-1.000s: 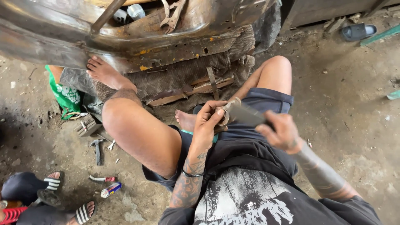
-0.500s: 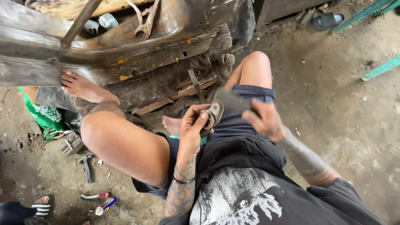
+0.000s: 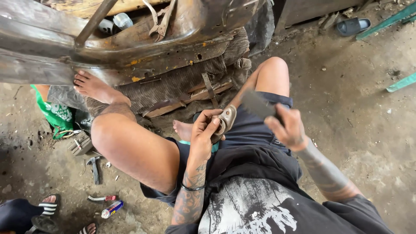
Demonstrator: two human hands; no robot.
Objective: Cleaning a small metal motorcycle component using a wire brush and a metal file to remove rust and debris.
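Observation:
I sit on the ground with my bare legs bent under a rusty metal body panel (image 3: 130,47). My left hand (image 3: 203,130) is closed around a small rounded metal part (image 3: 226,120) held over my lap. My right hand (image 3: 288,128) grips a dark flat file-like tool (image 3: 258,104), its end just right of the part and blurred by motion. My left foot (image 3: 93,86) rests against the lower edge of the panel.
A hammer (image 3: 94,167), a small can (image 3: 112,209) and loose bits lie on the dirt floor at the left. Another person's sandalled feet (image 3: 45,212) are at the bottom left. A green bag (image 3: 54,113) sits by the panel. A slipper (image 3: 353,26) lies top right.
The view has shifted slightly left. My right hand with the tool has drawn away to the right of the metal part; my left hand keeps its hold.

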